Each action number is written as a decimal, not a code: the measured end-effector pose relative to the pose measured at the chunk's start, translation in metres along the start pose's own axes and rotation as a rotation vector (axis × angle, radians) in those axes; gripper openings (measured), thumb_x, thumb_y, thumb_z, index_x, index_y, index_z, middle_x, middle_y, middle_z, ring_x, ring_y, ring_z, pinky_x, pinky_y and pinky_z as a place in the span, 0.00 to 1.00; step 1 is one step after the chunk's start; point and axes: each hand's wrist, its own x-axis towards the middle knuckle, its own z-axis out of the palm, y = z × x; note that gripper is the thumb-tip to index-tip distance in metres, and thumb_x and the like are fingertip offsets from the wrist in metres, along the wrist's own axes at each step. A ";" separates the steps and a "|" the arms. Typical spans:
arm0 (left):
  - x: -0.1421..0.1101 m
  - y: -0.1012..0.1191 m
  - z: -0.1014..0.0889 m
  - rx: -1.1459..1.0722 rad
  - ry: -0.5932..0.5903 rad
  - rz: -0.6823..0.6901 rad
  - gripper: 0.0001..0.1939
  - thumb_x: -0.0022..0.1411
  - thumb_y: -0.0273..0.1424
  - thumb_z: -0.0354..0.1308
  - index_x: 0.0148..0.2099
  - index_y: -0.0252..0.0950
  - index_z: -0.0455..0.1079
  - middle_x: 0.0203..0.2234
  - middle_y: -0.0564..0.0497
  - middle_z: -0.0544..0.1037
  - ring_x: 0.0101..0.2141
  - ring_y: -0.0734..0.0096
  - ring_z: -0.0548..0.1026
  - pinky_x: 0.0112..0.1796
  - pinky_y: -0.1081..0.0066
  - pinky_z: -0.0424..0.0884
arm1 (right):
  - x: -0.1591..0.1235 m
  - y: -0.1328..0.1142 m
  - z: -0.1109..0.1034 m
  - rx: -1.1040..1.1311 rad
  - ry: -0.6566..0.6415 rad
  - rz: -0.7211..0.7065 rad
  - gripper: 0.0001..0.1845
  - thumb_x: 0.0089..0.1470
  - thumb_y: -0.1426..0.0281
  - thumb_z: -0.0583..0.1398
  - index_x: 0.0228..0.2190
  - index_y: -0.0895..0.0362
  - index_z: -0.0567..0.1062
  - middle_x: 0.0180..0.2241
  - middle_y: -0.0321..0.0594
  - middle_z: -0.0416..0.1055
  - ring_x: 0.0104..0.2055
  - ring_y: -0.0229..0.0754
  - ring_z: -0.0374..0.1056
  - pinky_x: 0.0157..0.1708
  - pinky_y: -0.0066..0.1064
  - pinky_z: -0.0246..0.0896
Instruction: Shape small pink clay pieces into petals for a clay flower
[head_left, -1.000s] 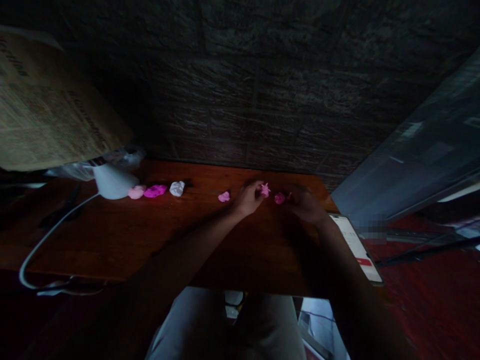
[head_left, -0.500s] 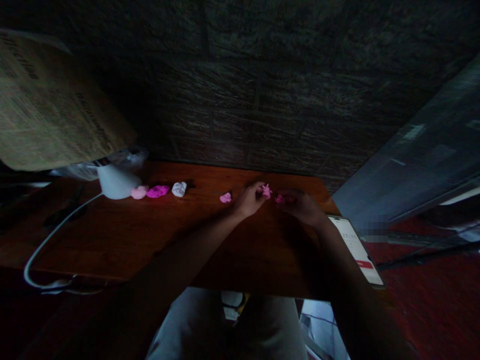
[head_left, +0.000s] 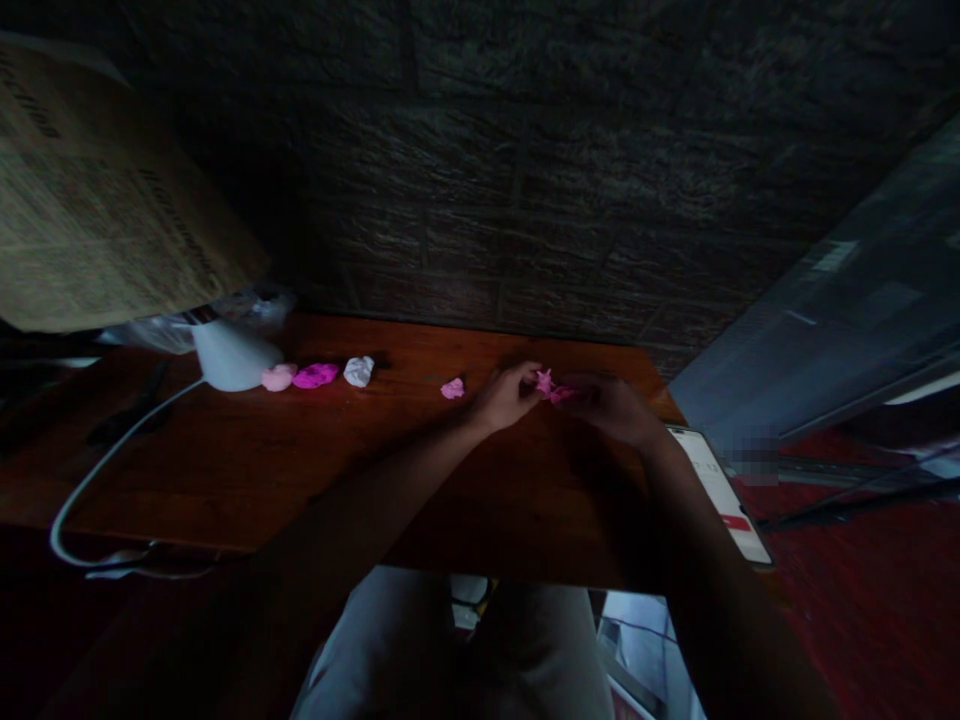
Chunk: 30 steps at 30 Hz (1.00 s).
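Near the back right of the wooden table, my left hand (head_left: pixel 507 396) pinches a small spiky pink lump (head_left: pixel 544 381) that looks like modelling clay. Facing it from the right, my right hand (head_left: pixel 609 408) has its fingers closed on another small pink lump (head_left: pixel 561 394), mostly hidden in shadow. The two lumps now appear to meet between my fingertips. Left of my left hand, a loose pink lump (head_left: pixel 452 388) lies on the table. Further left sit a white creased lump (head_left: pixel 359 371), a magenta lump (head_left: pixel 316 375) and a pale pink lump (head_left: pixel 279 377) in a row.
A white conical lamp base (head_left: pixel 234 357) with a cable stands at the left under a paper shade (head_left: pixel 127 200). Dark scissors-like handles lie beside it. A lit phone (head_left: pixel 720 490) rests at the table's right edge. A brick wall (head_left: pixel 480 200) rises behind.
My left hand has shifted slightly right, bringing its spiky pink lump against the one in my right hand. The view has moved a little; the other lumps stay put.
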 end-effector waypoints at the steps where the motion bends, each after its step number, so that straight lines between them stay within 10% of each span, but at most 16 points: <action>1: 0.000 -0.001 0.001 -0.008 -0.004 0.011 0.21 0.59 0.23 0.64 0.54 0.35 0.71 0.42 0.45 0.84 0.43 0.65 0.82 0.49 0.63 0.76 | 0.000 -0.001 0.002 0.003 0.019 -0.003 0.16 0.47 0.67 0.67 0.41 0.53 0.84 0.38 0.41 0.83 0.35 0.46 0.77 0.36 0.33 0.68; 24: 0.001 -0.002 0.000 -0.017 -0.017 0.024 0.20 0.59 0.25 0.65 0.54 0.35 0.71 0.42 0.44 0.83 0.43 0.65 0.81 0.48 0.62 0.76 | -0.001 0.008 -0.008 -0.022 0.045 0.057 0.18 0.50 0.61 0.66 0.43 0.53 0.83 0.34 0.40 0.82 0.30 0.45 0.74 0.30 0.33 0.65; 30: 0.001 -0.002 -0.001 -0.070 -0.011 -0.001 0.20 0.60 0.26 0.65 0.54 0.33 0.71 0.44 0.42 0.83 0.45 0.64 0.82 0.49 0.63 0.76 | 0.001 0.024 -0.013 -0.250 0.185 0.132 0.15 0.50 0.75 0.62 0.40 0.56 0.84 0.42 0.48 0.82 0.39 0.52 0.78 0.42 0.38 0.70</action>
